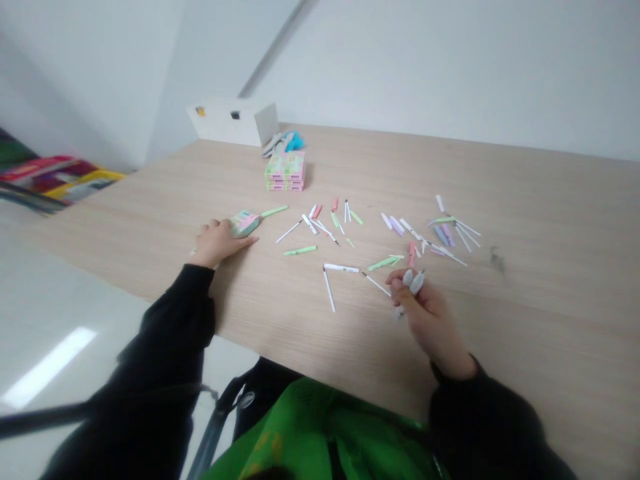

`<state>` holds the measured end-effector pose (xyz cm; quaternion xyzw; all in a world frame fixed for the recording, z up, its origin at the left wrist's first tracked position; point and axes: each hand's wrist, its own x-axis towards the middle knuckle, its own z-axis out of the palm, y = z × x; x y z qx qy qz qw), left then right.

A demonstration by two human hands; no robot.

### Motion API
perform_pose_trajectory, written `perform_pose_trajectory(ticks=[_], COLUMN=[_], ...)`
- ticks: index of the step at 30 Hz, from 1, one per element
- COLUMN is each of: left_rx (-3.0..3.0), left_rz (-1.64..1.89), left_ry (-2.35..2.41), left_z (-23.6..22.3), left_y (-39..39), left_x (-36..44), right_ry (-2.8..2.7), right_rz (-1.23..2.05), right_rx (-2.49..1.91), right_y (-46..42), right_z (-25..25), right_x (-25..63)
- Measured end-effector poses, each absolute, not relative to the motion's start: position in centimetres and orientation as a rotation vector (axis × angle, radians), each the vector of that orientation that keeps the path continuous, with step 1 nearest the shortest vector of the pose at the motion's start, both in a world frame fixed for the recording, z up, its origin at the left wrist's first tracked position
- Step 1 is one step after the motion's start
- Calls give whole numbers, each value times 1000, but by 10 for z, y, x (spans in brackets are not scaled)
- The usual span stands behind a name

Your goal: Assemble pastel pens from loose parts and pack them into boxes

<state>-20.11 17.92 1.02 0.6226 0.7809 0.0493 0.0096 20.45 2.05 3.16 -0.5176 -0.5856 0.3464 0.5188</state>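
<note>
My left hand (219, 241) rests on the wooden table (525, 320) near its left edge, fingers curled around a small pastel box (245, 223). My right hand (425, 312) is closed around a few pale pen barrels (413, 281), their ends sticking up above my fingers. Several pastel pen barrels, caps and thin white refills (345, 230) lie scattered between and beyond my hands. A white refill (329, 289) lies just left of my right hand.
A stack of pastel boxes (285, 171) stands farther back on the table. Behind it sit a white box (234, 121) and a blue and grey object (285, 141). Colourful items (55, 181) lie on the floor at the left.
</note>
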Motion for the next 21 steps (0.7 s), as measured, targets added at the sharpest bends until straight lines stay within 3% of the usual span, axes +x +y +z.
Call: perform_pose_trajectory(ticks=[6, 10, 14, 21], left_rx=[2165, 2024, 1640, 1208], left_rz=[286, 805, 1266, 1128], left_ry=[2258, 1891, 1193, 524], left_z=[12, 32, 44, 30], left_y=[165, 139, 104, 48], left_x=[-201, -194, -166, -84], right_ry=[-1248, -1240, -1245, -1208], right_rz=[950, 879, 823, 690], right_rx=[-869, -783, -584, -553], right_y=[41, 54, 61, 52], right_z=[78, 111, 150, 212], right_x=[204, 188, 165, 118])
